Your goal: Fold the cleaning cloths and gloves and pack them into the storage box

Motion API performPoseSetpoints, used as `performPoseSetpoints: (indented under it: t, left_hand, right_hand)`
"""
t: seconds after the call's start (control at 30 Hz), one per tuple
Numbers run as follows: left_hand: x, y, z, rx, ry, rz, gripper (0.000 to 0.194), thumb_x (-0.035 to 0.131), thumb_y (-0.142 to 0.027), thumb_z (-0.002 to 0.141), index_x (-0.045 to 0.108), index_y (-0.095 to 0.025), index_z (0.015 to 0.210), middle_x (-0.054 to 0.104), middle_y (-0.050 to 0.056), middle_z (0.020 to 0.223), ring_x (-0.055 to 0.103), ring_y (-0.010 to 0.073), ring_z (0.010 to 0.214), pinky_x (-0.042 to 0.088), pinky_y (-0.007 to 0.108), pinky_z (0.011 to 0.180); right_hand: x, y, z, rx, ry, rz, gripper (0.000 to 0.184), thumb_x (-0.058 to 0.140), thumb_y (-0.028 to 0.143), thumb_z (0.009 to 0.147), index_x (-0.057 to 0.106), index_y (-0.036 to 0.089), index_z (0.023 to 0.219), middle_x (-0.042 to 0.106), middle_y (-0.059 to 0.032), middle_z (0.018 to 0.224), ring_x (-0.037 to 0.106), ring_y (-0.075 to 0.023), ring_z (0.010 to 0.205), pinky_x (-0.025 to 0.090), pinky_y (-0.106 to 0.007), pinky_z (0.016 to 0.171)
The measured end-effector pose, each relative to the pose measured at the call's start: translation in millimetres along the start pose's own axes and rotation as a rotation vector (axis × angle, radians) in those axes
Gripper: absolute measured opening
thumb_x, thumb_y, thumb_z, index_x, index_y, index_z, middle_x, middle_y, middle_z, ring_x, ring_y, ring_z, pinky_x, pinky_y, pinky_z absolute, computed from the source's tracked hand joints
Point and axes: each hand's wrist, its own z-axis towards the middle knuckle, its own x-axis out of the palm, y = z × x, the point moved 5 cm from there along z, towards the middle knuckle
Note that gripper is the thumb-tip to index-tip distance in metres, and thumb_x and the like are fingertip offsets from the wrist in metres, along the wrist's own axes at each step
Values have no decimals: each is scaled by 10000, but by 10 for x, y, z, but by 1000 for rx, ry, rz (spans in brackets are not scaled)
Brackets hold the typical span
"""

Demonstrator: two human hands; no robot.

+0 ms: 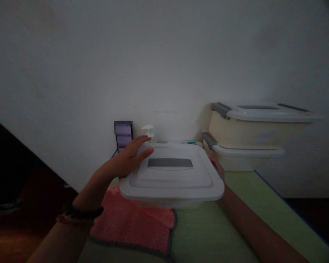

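A lidded plastic storage box [170, 184], with a white lid and a grey strip on top, is between my two hands in the middle of the view. My left hand [133, 155] grips its left side near the far corner, the thumb over the lid and the fingers stretched along the edge. Around the right side, my right hand [218, 168] holds the box, its fingers mostly hidden by the lid. A red cloth [134, 223] with a dark border lies below and in front of the box. Whether the box's base touches the table cannot be seen.
Two cream storage boxes, an upper box [252, 129] and a lower box [238, 160], are stacked at the right against the wall. A phone [124, 137] leans at the back left beside a white pump bottle [148, 130]. A green cover [252, 197] with blue edging lies on the table.
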Motion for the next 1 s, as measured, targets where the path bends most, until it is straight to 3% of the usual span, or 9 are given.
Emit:
performPoseSetpoints:
  t: [0.2, 0.37, 0.5, 0.6, 0.73, 0.83, 1.0]
  left_hand:
    - [89, 15, -18, -39, 94, 116, 644, 329, -549, 888, 399, -128, 1370, 424, 136, 1450, 395, 277, 1323, 261, 430, 1115]
    - [69, 11, -5, 3, 65, 202, 614, 336, -514, 900, 419, -118, 1361, 440, 153, 1435, 409, 280, 1311, 284, 461, 1100]
    - [62, -211, -25, 219, -34, 333, 448, 378, -435, 909, 621, -157, 1164, 553, 132, 1334, 400, 303, 1301, 276, 498, 1095]
    - [162, -425, -90, 348, 50, 324, 378, 409, -405, 921, 626, -205, 1158, 628, 83, 1235, 476, 260, 1226, 333, 445, 1070]
    - [250, -548, -130, 324, 98, 300, 355, 415, -382, 932, 595, -227, 1196, 615, 65, 1237, 525, 223, 1154, 385, 384, 1026]
    - [252, -552, -124, 322, 90, 320, 338, 404, -378, 934, 615, -233, 1155, 622, 66, 1186, 533, 227, 1125, 392, 383, 1007]
    - [246, -602, -68, 234, 82, 375, 338, 401, -430, 922, 603, -187, 1042, 616, 93, 1074, 578, 236, 999, 451, 382, 903]
  right_hand:
    - [102, 178, -56, 49, 28, -135, 253, 595, 421, 750, 678, 189, 806, 715, -25, 730, 671, -227, 749, 530, -345, 699]
    - [163, 341, -73, 6, 45, -328, 391, 547, 428, 727, 648, 185, 1016, 737, -49, 943, 671, -247, 919, 520, -341, 764]
    - [243, 485, -69, -43, 100, -553, 470, 473, 428, 781, 607, 142, 1130, 680, -103, 1139, 634, -265, 1024, 489, -381, 849]
    - [330, 661, -80, -125, 184, -747, 412, 486, 351, 798, 610, 143, 1131, 646, -101, 1203, 582, -248, 1111, 419, -377, 953]
    - [451, 836, -154, -244, 333, -995, 393, 479, 272, 843, 585, 145, 1199, 622, -102, 1246, 545, -217, 1161, 344, -334, 1023]
    - [483, 869, -203, -272, 347, -1165, 447, 401, 266, 899, 496, 105, 1305, 549, -159, 1331, 497, -257, 1223, 308, -377, 1041]
    - [492, 855, -222, -247, 339, -1364, 449, 346, 288, 928, 477, 71, 1299, 606, -229, 1223, 563, -334, 1135, 377, -434, 942]
